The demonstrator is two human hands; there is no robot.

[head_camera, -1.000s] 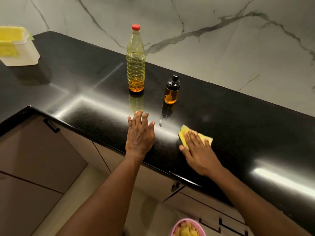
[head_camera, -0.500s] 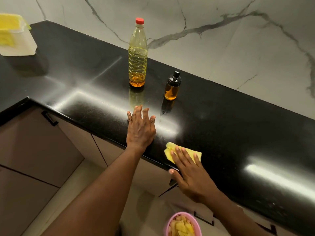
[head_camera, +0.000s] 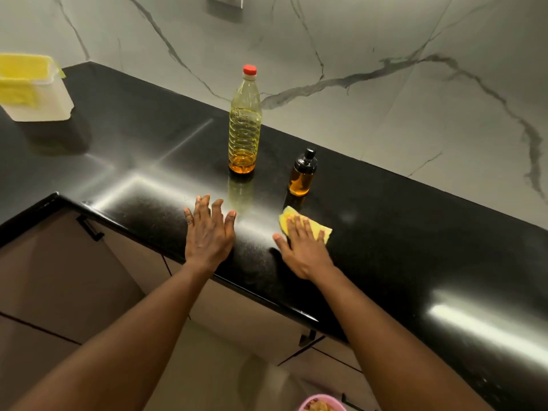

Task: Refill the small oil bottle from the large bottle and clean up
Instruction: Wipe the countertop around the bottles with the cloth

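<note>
A yellow cloth [head_camera: 308, 225] is being pressed flat onto the black countertop [head_camera: 415, 238] by the right hand [head_camera: 302, 247], fingers spread, not gripping. The left hand [head_camera: 207, 232] is being rested flat and empty near the counter edge. The large bottle [head_camera: 244, 123], capped red, is being kept upright behind, the small oil bottle [head_camera: 302, 173] just right of it, close behind the cloth.

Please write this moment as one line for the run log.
phase: wiping | right hand: flat on yellow cloth | left hand: flat on counter | both bottles: capped, upright
</note>
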